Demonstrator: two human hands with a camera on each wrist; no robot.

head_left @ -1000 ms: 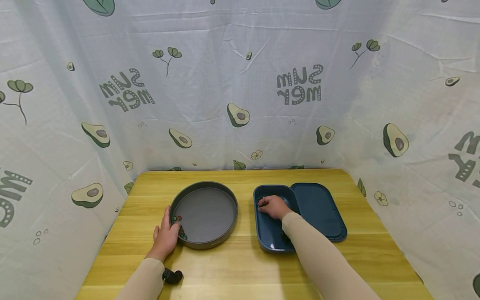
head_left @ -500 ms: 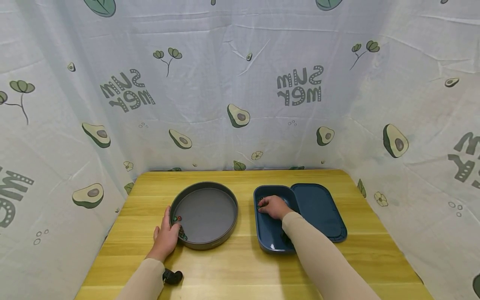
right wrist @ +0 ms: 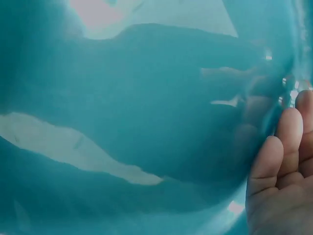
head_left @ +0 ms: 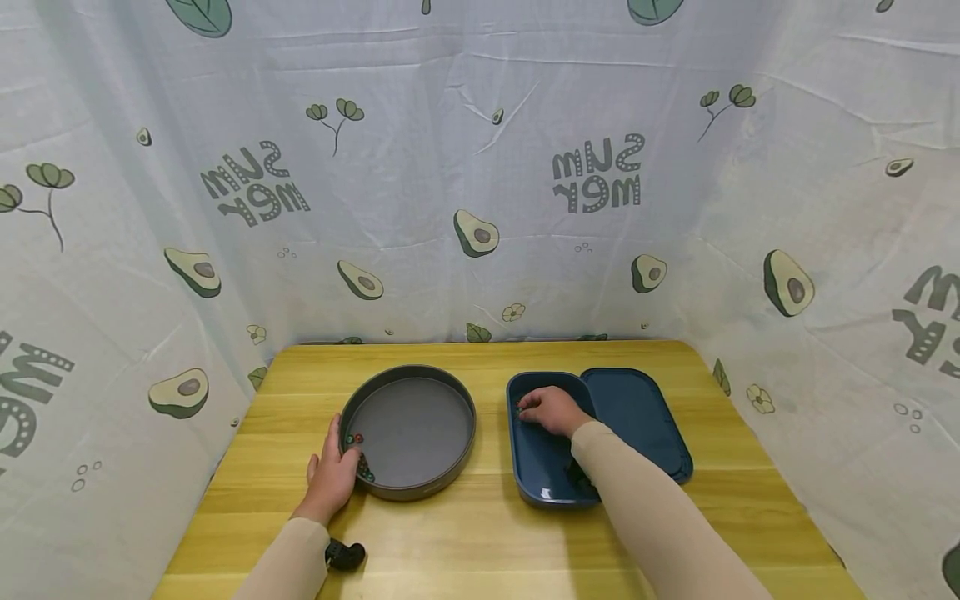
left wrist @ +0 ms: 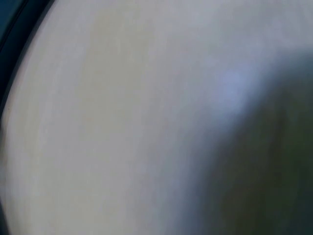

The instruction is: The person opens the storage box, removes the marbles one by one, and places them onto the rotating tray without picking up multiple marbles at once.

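My left hand (head_left: 327, 477) holds the near left rim of a round grey pan (head_left: 415, 425), thumb over the rim and fingers along the outer wall. Several small dark, red and green beads (head_left: 364, 468) lie inside the pan beside that thumb. Over on the right, my right hand (head_left: 553, 410) reaches into a dark blue rectangular box (head_left: 536, 467), its fingertips low at the left wall. A few small shiny beads (right wrist: 293, 93) show right at those fingertips in the right wrist view. Whether the fingers pinch any, I cannot tell. The left wrist view is mostly blurred tabletop.
A flat blue lid (head_left: 633, 417) lies against the box's right side. Both vessels stand on a wooden table (head_left: 465, 542), with a strip of tabletop between them. Behind hangs a white printed cloth (head_left: 420, 183). A black wrist camera (head_left: 345, 555) sits by the left sleeve.
My right hand and forearm have shifted slightly to the right inside the box. The left hand and the pan have stayed in place.
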